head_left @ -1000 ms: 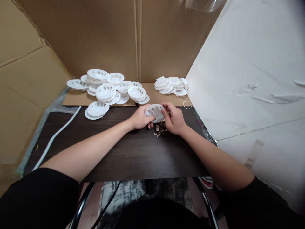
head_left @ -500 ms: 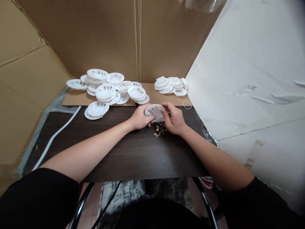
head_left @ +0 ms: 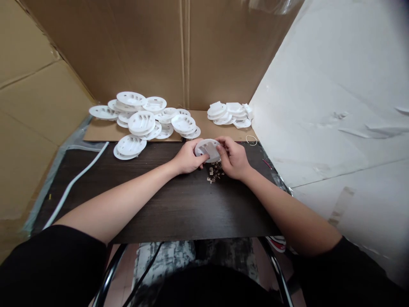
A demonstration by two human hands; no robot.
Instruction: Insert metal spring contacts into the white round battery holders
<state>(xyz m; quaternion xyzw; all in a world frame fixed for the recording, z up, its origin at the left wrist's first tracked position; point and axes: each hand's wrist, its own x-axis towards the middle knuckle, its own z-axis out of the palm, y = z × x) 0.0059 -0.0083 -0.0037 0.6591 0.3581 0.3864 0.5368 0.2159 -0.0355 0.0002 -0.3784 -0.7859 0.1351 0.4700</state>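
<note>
A round white plastic battery holder [head_left: 207,149] is held up off the dark table, tilted, between both hands. My left hand [head_left: 188,157] grips its left edge, thumb over the inner face. My right hand [head_left: 234,158] pinches the right edge with thumb and fingers; whether a small part sits in that pinch, I cannot tell. Just below the holder lies a small heap of metal contact pieces [head_left: 216,171], partly hidden by my right hand and the holder.
Many similar white holders [head_left: 142,123] are piled at the back left, partly on a cardboard sheet [head_left: 96,131]. Another white pile [head_left: 228,114] stands at the back right beside a pale loop [head_left: 251,140]. A pale tube [head_left: 72,183] runs along the left side. Cardboard walls [head_left: 134,47] enclose the table.
Hardly anything differs. Both hands keep their grip on the holder, which has tilted or shifted very slightly.
</note>
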